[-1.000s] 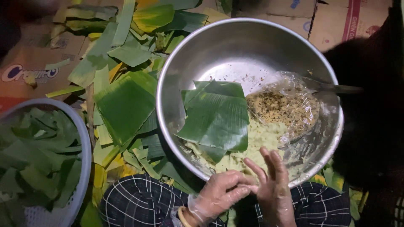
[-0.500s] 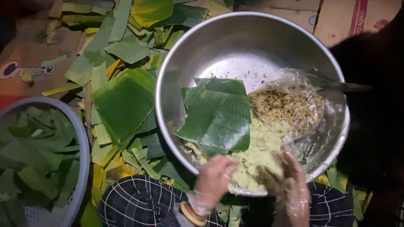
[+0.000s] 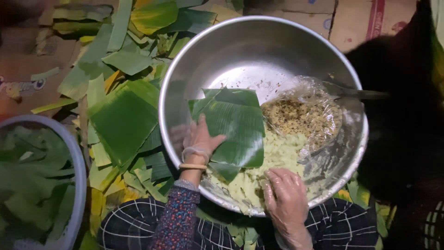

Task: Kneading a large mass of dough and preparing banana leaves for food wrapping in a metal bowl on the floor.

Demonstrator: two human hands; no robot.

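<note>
— Leaf-laying step? 
— Yes: left hand (image 3: 200,139) presses flat, unclenched, on the banana leaf (image 3: 236,125) inside the steel bowl (image 3: 222,51); right hand (image 3: 286,199) scoops pale mash (image 3: 282,153), grasping some. 
— Next probably needs filling spread onto the leaf.

Your left hand (image 3: 200,139) rests on a smooth, waxy banana leaf (image 3: 236,125) inside the polished metal bowl (image 3: 222,55). Beside that leaf you see a crinkled, glossy clear plastic bag (image 3: 319,97) over grainy filling. Your right hand (image 3: 286,199) wears thin, shiny plastic film, touching soft, matt pale mash (image 3: 282,153).
</note>
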